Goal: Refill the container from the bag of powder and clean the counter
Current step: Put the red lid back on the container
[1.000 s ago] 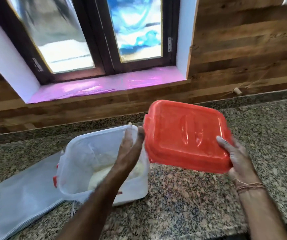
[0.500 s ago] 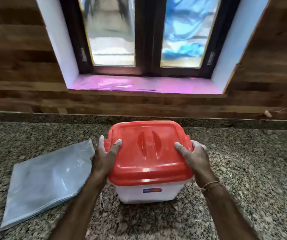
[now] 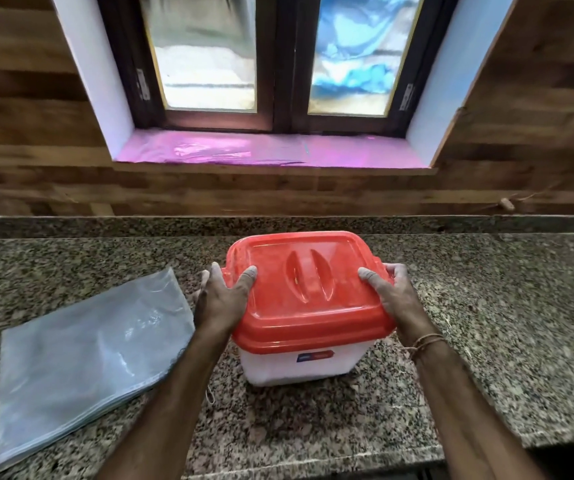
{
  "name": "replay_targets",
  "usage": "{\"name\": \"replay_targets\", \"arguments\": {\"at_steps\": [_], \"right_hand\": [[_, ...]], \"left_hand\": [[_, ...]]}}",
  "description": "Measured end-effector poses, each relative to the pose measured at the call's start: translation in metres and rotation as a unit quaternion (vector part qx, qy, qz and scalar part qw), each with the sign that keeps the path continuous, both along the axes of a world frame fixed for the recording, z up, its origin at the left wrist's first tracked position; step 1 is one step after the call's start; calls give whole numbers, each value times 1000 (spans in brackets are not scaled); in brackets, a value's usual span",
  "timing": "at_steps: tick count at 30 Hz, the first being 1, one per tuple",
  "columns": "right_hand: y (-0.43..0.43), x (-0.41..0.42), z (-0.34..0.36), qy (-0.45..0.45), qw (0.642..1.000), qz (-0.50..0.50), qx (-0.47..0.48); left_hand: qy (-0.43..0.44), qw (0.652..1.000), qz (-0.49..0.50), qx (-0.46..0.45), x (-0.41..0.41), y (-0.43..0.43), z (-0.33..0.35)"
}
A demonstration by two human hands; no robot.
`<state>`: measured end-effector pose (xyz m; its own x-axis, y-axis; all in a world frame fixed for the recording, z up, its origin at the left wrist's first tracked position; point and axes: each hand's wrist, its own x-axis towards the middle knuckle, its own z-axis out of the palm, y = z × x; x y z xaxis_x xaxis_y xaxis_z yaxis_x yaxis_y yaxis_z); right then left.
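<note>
Red plastic fills the middle of my view: the lid (image 3: 308, 289) sits flat on top of the white container (image 3: 299, 370), which stands upright on the speckled granite counter (image 3: 503, 323), straight in front of me and closer to the front edge than to the back. My left hand (image 3: 223, 299) grips the lid's left edge, with the thumb laid on top and pointing in toward the two moulded ridges at its centre. The other fingers are curled down over the rim, so I see little more than their knuckles and tips. My right hand (image 3: 396, 299) holds the right edge the same way, thumb on top and fingers wrapped over the side. Both thumb tips are pale with powder. A small blue and red sticker (image 3: 315, 356) shows on the container's front wall, just under the lid. A few turns of brown thread (image 3: 424, 344) circle my right wrist. The clear plastic bag (image 3: 84, 351) lies flat on the counter to the left, apart from the container, with its right edge just beside my left forearm. I cannot tell whether anything is inside the bag. Behind the counter a wood-panelled wall (image 3: 18, 98) frames a dark window (image 3: 278, 64) with two panes, above a sill (image 3: 244, 150) that glows pink.
</note>
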<state>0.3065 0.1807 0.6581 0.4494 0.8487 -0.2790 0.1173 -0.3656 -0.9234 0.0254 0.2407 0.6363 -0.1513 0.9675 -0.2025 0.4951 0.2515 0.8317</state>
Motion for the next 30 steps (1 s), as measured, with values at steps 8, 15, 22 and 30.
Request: {"name": "replay_targets", "arguments": {"at_steps": [8,15,22,30], "right_hand": [[-6,-4,-9,-72,997,-28,-3],[-9,-5,-8,-39,998,-43,2],[-9,-18,-10,-174,976,-126,34],[-10,-19,-4,-375,926,-52,-7]], "left_hand": [[44,998,2,42,-4,-6,2],[32,998,34,36,-1,-16,19],[-94,994,56,25,-9,-30,22],[-11,997,7,76,-9,-33,17]]}}
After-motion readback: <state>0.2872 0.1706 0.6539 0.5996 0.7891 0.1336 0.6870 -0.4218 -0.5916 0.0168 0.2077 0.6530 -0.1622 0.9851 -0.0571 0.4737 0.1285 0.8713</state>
